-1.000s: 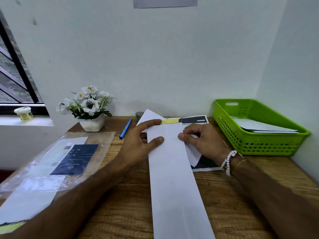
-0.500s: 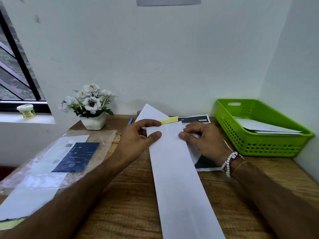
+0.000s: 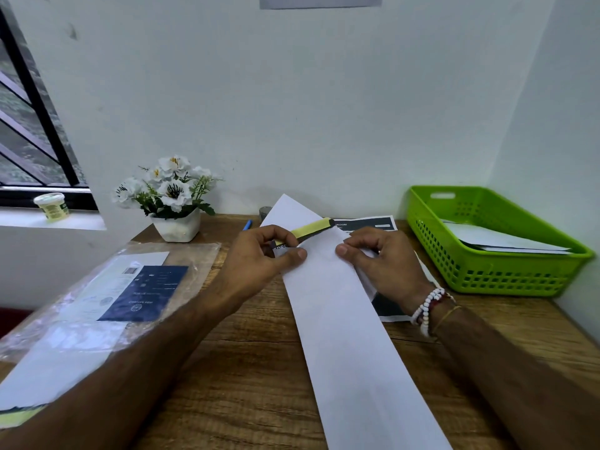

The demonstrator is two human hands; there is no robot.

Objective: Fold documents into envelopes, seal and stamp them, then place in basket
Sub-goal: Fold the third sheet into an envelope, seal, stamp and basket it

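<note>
A long white envelope (image 3: 344, 336) lies lengthwise down the middle of the wooden desk (image 3: 246, 378), its flap raised at the far end. My left hand (image 3: 259, 258) pinches the end of a folded document (image 3: 310, 229) with a yellow and black printed edge at the envelope's mouth. My right hand (image 3: 380, 261) grips the envelope's right edge near the mouth, thumb on top. A second printed sheet (image 3: 367, 224) lies under the envelope. The green basket (image 3: 506, 274) stands at the right and holds white envelopes (image 3: 496, 240).
A clear plastic sleeve with papers and a dark blue card (image 3: 107, 287) lies at the left. A white pot of flowers (image 3: 172, 203), a blue pen (image 3: 247, 225) and a small grey object stand near the back wall. A small jar (image 3: 52, 206) sits on the window sill.
My left hand has curled from flat on the envelope to a pinch on the folded document's end. The envelope's flap has lifted higher. My right hand has stayed on the edge.
</note>
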